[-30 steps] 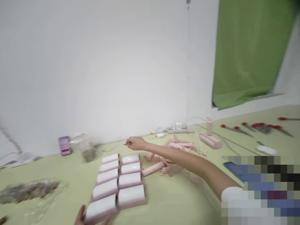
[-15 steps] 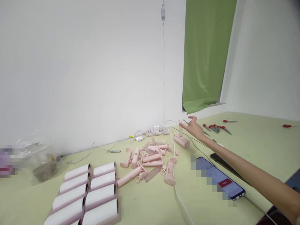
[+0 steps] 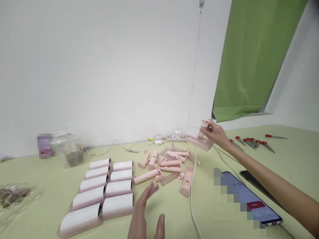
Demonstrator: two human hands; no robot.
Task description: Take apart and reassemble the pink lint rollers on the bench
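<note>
Being pinched near its ring-shaped top, a pale pink assembly (image 3: 198, 142) is held at the far side of the worktop (image 3: 171, 215), in front of the wall, by the fingers (image 3: 209, 125) of the right hand (image 3: 216, 132), which are closed around its upright part; its longer lower part is tilted, and whether the worktop is touched by it cannot be told. Just beside it, toward the left, a loose pile of pink parts (image 3: 170, 162) is spread, with a power strip (image 3: 170, 138) set behind. Nearer, the left hand (image 3: 143, 215) is held with its thumb parted widely from its fingers, close to the white-topped pink pieces (image 3: 118, 203), which are laid in two columns, five on the left and four on the right. A white cable (image 3: 191, 199) is run forward past the pile. Farther right, a lit phone (image 3: 245, 196) is laid flat, and red-ended tools (image 3: 249, 142) are scattered beyond the right forearm.
</note>
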